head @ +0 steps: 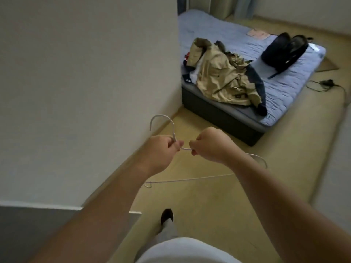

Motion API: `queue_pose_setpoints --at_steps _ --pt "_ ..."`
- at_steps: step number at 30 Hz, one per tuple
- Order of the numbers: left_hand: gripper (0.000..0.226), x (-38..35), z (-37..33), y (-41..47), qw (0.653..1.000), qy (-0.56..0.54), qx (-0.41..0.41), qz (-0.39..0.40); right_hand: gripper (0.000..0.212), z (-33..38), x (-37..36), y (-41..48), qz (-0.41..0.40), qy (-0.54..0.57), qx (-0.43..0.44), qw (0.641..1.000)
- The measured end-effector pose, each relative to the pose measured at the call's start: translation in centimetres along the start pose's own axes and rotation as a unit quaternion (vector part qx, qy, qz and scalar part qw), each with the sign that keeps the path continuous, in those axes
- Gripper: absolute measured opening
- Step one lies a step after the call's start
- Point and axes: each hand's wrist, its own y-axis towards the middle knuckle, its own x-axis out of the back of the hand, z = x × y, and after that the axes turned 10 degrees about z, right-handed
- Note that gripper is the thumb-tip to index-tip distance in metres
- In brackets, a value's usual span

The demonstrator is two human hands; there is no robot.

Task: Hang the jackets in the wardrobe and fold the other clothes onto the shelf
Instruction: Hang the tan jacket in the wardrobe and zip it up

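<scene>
A thin white wire hanger (190,179) hangs in front of me, gripped by both hands. My left hand (161,150) is closed around its neck just under the hook. My right hand (210,147) pinches the wire right beside it. On the near corner of the bed (296,76) lies a heap of clothes. A tan jacket (222,76) tops the heap, with a dark navy garment (256,80) along its right side. White, red and dark pieces (190,73) peek out at the heap's left. The wardrobe and shelf are out of sight.
A white wall (85,82) fills the left, ending at a corner beside the bed. A black backpack (283,52) lies on the bed's far right. A black cable and charger (326,84) trail on the wooden floor right of the bed. My foot (167,215) stands below.
</scene>
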Motion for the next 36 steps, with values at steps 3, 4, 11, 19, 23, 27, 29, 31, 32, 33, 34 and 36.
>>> queue_pose_setpoints --at_steps 3,4,11,19,23,27,29,31,32,33,34,36 --pt "0.032 -0.3 -1.5 6.5 0.996 -0.007 -0.065 0.061 0.027 -2.7 3.5 3.7 -0.019 0.032 -0.049 0.998" --pt "0.029 -0.4 -1.9 8.8 0.993 -0.009 -0.086 0.082 0.027 -3.5 4.7 4.9 -0.027 0.035 -0.062 0.997" --pt "0.02 0.9 -5.5 25.3 0.964 -0.018 -0.189 0.184 0.025 -7.4 13.5 13.3 -0.071 0.095 -0.145 0.982" --pt "0.019 -0.1 -14.1 42.2 0.948 0.007 -0.252 0.193 0.024 -14.0 22.7 21.4 -0.124 0.165 -0.151 0.967" --pt "0.016 -1.3 -17.9 51.3 0.941 0.028 -0.269 0.203 0.025 -18.4 27.4 27.4 -0.124 0.169 -0.147 0.967" --pt "0.017 -1.5 -21.9 59.6 0.935 0.084 -0.284 0.195 0.031 -21.4 33.2 33.6 -0.098 0.167 -0.139 0.971" --pt "0.017 -0.8 -23.7 63.3 0.932 0.109 -0.286 0.194 0.03 -22.0 36.0 36.7 -0.082 0.154 -0.131 0.976" --pt "0.018 0.1 -25.2 67.0 0.934 0.118 -0.283 0.185 0.025 -22.0 38.6 40.1 -0.066 0.131 -0.118 0.982" --pt "0.018 0.6 -25.7 68.7 0.934 0.121 -0.283 0.18 0.023 -21.9 39.8 41.7 -0.065 0.129 -0.109 0.983" --pt "0.019 1.0 -26.1 70.4 0.935 0.125 -0.283 0.175 0.023 -21.7 41.0 43.4 -0.067 0.134 -0.102 0.983" --pt "0.02 1.5 -26.4 71.9 0.935 0.127 -0.282 0.171 0.025 -21.4 42.0 44.9 -0.073 0.144 -0.098 0.982" --pt "0.02 2.5 -26.5 74.8 0.941 0.111 -0.273 0.166 0.031 -21.1 43.8 48.1 -0.078 0.163 -0.099 0.979"
